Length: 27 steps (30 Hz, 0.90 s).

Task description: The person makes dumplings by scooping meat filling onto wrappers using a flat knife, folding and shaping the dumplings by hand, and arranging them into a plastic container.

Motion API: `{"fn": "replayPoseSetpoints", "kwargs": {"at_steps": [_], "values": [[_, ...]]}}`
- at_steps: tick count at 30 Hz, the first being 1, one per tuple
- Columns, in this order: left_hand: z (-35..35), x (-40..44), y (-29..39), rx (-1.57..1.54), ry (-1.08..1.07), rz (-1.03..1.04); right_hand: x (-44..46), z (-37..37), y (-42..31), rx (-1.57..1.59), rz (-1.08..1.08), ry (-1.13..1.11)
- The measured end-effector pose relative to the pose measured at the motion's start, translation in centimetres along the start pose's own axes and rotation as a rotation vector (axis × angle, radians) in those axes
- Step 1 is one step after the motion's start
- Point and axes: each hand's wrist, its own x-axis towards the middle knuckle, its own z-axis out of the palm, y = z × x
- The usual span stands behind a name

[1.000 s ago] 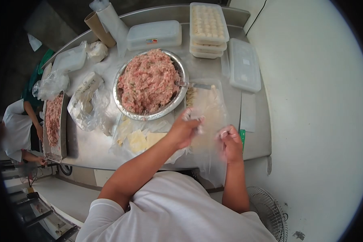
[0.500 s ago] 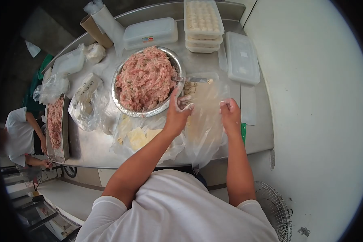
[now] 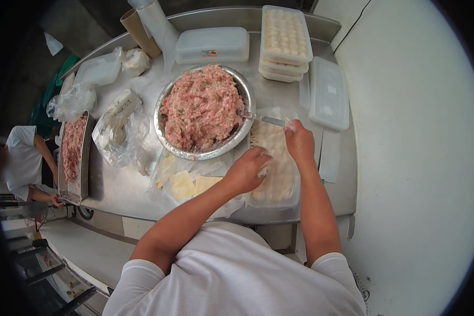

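A long tray (image 3: 275,202) of pale dumplings lies under a clear plastic sheet (image 3: 273,171). My left hand (image 3: 249,169) is at the tray's left side, its fingers curled on a bit of the sheet. At the far right corner of the tray my right hand (image 3: 299,141) pinches the sheet near the end of a metal spatula (image 3: 273,121). The spatula reaches out from a steel bowl (image 3: 159,125) heaped with minced meat (image 3: 203,108). Beside my left forearm, square yellowish wrappers (image 3: 183,185) rest on plastic.
Stacked boxes of dumplings (image 3: 284,39), a lidded box (image 3: 213,46) and a lid (image 3: 328,94) lie farther back. Left are a labelled bag (image 3: 113,121) and a meat tray (image 3: 72,152). Another person (image 3: 25,158) is at the left edge. A wall (image 3: 405,131) rises right.
The plastic sheet, earlier hanging over the near table edge, now lies across the tray. My right hand has moved away from my body to the tray's far end; my left hand has moved nearer my body.
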Motion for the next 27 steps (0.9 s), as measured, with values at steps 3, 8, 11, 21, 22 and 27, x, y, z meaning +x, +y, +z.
{"fn": "replayPoseSetpoints", "kwargs": {"at_steps": [3, 8, 11, 21, 22, 27], "values": [[0.4, 2.9, 0.0, 0.104, 0.017, 0.150, -1.1, -0.1, 0.1, 0.148, -0.183, 0.306], [2.0, 8.0, -2.0, 0.344, -0.097, 0.124, -8.2, -3.5, -0.5, 0.080, -0.417, 0.280], [2.8, 10.0, -1.7, 0.397, -0.273, -0.002, -13.6, -2.6, -1.2, -0.060, -0.424, -0.254], [3.5, 11.0, -3.5, 0.452, -0.084, 0.174, -17.9, -2.8, 1.2, 0.198, -0.279, -0.332], [3.0, 10.5, -3.1, 0.378, -0.059, 0.180, -17.7, -3.3, 1.7, 0.202, -0.280, -0.341], [1.8, 6.3, -1.2, 0.327, 0.042, 0.164, -17.2, -4.7, 4.1, -0.054, 0.005, 0.004]]}}
